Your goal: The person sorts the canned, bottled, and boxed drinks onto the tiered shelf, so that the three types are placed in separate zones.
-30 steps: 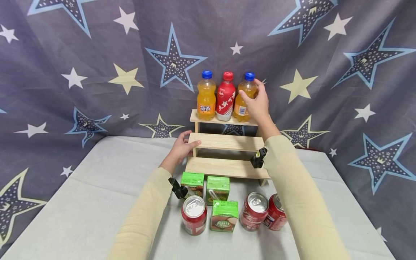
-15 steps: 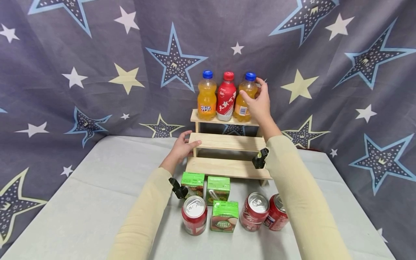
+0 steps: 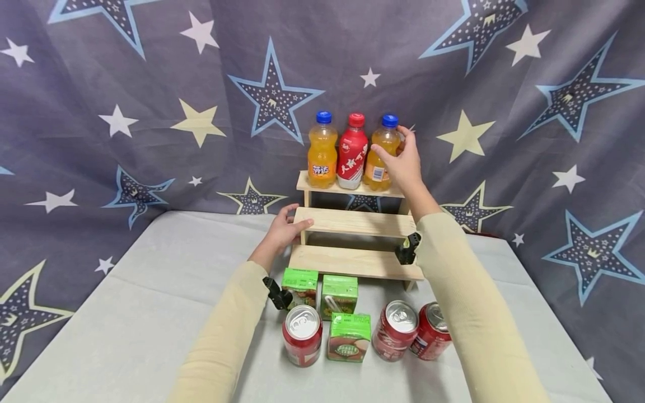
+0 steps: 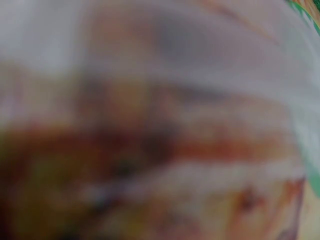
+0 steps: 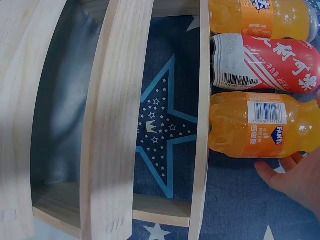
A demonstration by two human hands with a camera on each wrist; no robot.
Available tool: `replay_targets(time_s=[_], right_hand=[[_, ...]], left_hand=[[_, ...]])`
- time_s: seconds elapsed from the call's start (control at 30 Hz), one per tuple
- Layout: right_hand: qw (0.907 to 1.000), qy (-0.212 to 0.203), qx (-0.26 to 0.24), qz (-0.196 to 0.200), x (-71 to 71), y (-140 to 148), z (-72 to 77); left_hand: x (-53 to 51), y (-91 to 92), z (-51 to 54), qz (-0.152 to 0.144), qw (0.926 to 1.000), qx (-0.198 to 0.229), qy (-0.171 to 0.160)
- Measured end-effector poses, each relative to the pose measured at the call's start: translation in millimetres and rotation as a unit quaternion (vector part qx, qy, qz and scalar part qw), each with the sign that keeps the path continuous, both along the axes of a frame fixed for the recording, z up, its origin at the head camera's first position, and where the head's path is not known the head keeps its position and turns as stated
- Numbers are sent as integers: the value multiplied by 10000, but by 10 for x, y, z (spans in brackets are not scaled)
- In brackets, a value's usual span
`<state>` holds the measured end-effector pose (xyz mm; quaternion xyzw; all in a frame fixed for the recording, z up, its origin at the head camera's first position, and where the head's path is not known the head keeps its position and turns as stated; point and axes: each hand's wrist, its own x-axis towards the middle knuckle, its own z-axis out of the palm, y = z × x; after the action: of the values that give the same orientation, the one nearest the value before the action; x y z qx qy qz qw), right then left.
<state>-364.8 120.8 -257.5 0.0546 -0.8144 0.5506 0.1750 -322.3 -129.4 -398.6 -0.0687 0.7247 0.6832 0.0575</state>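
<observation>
In the head view, my right hand (image 3: 405,163) holds the upper part of an orange soda bottle (image 3: 378,162) with a blue cap. That bottle stands upright at the right of the top step of a three-step wooden display rack (image 3: 355,221). A red-and-white cola bottle (image 3: 352,157) stands beside it, and another orange soda bottle (image 3: 322,154) is at the left. My left hand (image 3: 283,230) grips the left end of the middle step, thumb on top. The right wrist view shows the held bottle's barcode label (image 5: 266,113). Blurred packaging (image 4: 165,150) fills the left wrist view.
Before the rack stand green-topped drink cartons (image 3: 349,338) and red cans, one can (image 3: 302,337) at the left and a pair (image 3: 395,331) at the right. A star-patterned cloth (image 3: 151,84) hangs behind the white-covered table (image 3: 126,324).
</observation>
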Motion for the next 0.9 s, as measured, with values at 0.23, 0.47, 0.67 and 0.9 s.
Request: replay_targets(time_s=[0.23, 0.47, 0.67, 0.9], right_hand=[[9998, -30, 199, 61, 21, 69, -29], [9984, -59, 526, 205, 60, 134, 14], [9978, -19, 638, 190, 111, 210, 60], [9972, -157, 734, 51, 165, 343, 56]], left_hand=[[10, 11, -6, -6, 10000, -50, -23], [6, 4, -3, 5, 10000, 1, -6], [5, 3, 9, 6, 10000, -28, -10], [3, 3, 0, -65, 9999, -94, -5]])
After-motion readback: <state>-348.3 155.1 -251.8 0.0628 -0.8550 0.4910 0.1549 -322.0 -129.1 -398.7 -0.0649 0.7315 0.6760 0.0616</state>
